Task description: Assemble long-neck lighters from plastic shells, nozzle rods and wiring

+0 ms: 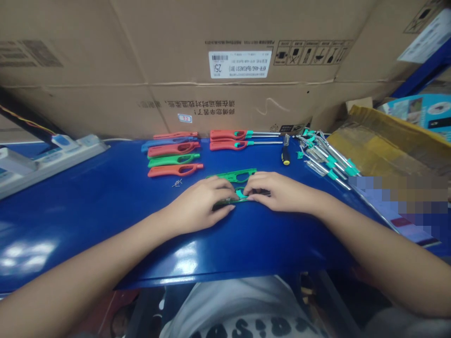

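Green plastic lighter body (227, 202) clamped mid-worktop, left hand (200, 204) and right hand (283, 191) pressing together on it! Blue worktop (105, 197) carries a row of red and green lighter handles (175, 170) far left, black-handled screwdriver (285, 152) far right.

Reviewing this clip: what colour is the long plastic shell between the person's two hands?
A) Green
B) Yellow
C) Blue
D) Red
A. The left hand and right hand grip a green plastic shell, which shows green above their fingers.
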{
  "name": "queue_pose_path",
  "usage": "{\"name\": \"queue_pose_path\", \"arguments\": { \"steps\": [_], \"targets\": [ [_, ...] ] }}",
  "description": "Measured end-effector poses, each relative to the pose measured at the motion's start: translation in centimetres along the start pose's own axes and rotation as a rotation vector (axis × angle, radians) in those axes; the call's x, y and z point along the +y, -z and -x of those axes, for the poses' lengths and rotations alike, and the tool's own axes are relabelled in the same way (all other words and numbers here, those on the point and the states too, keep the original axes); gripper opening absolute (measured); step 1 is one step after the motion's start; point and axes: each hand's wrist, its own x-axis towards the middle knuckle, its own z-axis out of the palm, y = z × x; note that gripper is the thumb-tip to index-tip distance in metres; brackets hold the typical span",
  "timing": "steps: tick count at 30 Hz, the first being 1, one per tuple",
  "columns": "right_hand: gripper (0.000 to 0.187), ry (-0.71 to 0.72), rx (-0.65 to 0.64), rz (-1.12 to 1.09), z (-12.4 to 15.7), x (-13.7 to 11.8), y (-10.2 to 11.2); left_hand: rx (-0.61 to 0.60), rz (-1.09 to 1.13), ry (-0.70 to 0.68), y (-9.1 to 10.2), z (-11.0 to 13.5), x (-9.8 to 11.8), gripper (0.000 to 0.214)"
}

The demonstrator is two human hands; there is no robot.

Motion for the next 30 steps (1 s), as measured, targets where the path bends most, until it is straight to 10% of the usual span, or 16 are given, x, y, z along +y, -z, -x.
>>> {"name": "queue_pose_path", "arguments": {
  "steps": [30],
  "targets": [
    [0.025, -0.023, 0.155, 0.165, 0.2, 1.9, 0.5, 0.097, 0.039, -0.033, -1.2, 0.0, -0.6, 0.019]
  ]
}}
